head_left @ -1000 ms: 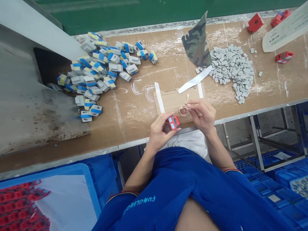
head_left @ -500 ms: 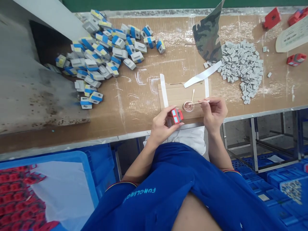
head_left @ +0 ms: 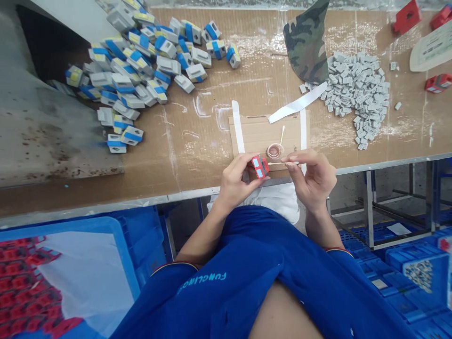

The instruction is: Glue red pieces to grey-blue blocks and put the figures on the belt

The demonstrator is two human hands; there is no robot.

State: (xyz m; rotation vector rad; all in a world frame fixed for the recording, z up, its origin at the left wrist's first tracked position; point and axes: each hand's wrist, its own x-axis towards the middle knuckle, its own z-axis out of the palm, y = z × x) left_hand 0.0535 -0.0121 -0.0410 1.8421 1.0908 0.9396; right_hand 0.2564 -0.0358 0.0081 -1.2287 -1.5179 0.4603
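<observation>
Left hand (head_left: 235,182) clamps a red block with blue panels (head_left: 260,167); right hand (head_left: 315,179) pinches a thin white swab (head_left: 282,163).
The swab has left the small round glass dish (head_left: 275,151), at the block's one o'clock; its tip now sits just beside the block, above a tan cardboard sheet (head_left: 247,132).

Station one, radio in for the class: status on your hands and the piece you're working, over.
Left hand holding red block, blue panels showing. Right hand pinching swab stick by it. Glass dish behind, on cardboard.

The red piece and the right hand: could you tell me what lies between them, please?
A cotton swab, held by the right hand, in the head view.
</observation>
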